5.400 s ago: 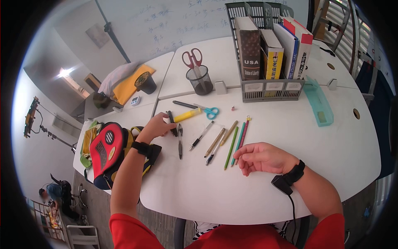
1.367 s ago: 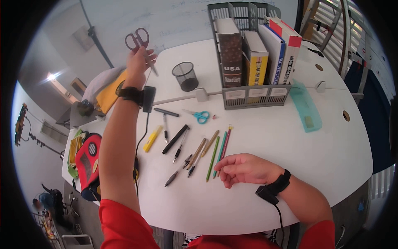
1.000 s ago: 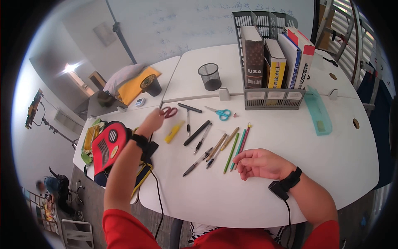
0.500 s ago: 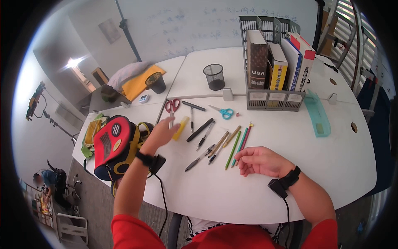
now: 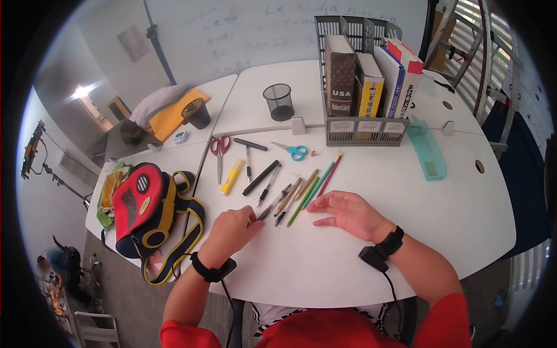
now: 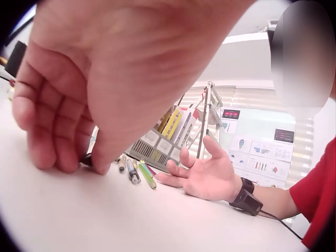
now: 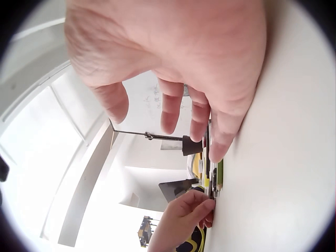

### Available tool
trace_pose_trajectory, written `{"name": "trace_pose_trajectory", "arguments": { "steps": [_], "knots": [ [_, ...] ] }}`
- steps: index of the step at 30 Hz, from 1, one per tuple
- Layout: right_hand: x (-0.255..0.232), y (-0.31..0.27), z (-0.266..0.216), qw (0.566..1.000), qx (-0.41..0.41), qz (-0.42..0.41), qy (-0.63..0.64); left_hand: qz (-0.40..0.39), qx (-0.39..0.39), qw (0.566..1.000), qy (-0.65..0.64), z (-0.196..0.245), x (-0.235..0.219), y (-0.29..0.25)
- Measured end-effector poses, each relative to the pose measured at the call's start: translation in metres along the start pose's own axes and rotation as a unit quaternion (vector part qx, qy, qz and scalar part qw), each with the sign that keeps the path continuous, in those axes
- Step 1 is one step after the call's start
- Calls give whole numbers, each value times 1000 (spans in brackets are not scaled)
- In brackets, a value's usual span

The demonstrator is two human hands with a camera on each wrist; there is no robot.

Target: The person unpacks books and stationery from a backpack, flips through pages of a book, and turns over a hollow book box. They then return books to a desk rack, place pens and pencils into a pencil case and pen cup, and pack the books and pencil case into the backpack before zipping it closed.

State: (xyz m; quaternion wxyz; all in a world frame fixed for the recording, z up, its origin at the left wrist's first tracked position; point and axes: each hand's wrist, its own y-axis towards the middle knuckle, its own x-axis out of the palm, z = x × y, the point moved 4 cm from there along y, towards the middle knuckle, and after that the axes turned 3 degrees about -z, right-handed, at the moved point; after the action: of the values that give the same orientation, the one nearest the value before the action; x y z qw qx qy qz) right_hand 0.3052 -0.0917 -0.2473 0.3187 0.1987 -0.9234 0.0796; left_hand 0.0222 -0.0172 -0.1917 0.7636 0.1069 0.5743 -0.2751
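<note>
My left hand [image 5: 232,232] is low over the white table, its thumb and fingertips pinching the near end of a grey-and-black pen [image 5: 271,206]. In the left wrist view a dark bit of that pen [image 6: 88,157] shows between thumb and fingers. My right hand [image 5: 348,216] rests on its side, fingers loosely extended, fingertips close to the green pencil [image 5: 303,202]. A teal pencil, a magenta pencil [image 5: 331,176] and gold pens [image 5: 306,185] lie alongside. Farther left are a black marker [image 5: 261,177], a yellow highlighter [image 5: 232,177] and red-handled scissors [image 5: 220,152].
Blue-handled scissors [image 5: 297,152] lie behind the pens. At the back stand a mesh pen cup [image 5: 279,104] and a grey file rack [image 5: 366,137] of books. A teal case [image 5: 427,151] lies right, a red-and-navy bag [image 5: 145,203] left. A potted plant [image 5: 196,113] stands back left.
The red-handled scissors left the mesh cup in my left hand and now lie beside the highlighter. My left hand then came nearer and took hold of the grey pen; my right fingers spread slightly.
</note>
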Motion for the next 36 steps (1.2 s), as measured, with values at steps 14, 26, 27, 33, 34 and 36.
{"name": "trace_pose_trajectory", "arguments": {
  "steps": [14,26,27,33,34,36],
  "knots": [
    [-3,-2,5,1000,-6,-15,2,119,86,976,-160,-1,-26,-17],
    [24,3,0,997,28,-49,-54,367,-117,908,166,-158,-108,-93],
    [30,5,4,996,42,-63,-51,385,-121,896,187,-169,-111,-94],
    [106,35,13,971,134,-116,-162,425,-238,864,122,-200,-144,-105],
    [123,47,13,970,135,-119,-164,471,-283,833,66,-206,-152,-113],
    [156,72,18,956,156,-144,-204,497,-276,821,46,-220,-164,-128]
  ]
}}
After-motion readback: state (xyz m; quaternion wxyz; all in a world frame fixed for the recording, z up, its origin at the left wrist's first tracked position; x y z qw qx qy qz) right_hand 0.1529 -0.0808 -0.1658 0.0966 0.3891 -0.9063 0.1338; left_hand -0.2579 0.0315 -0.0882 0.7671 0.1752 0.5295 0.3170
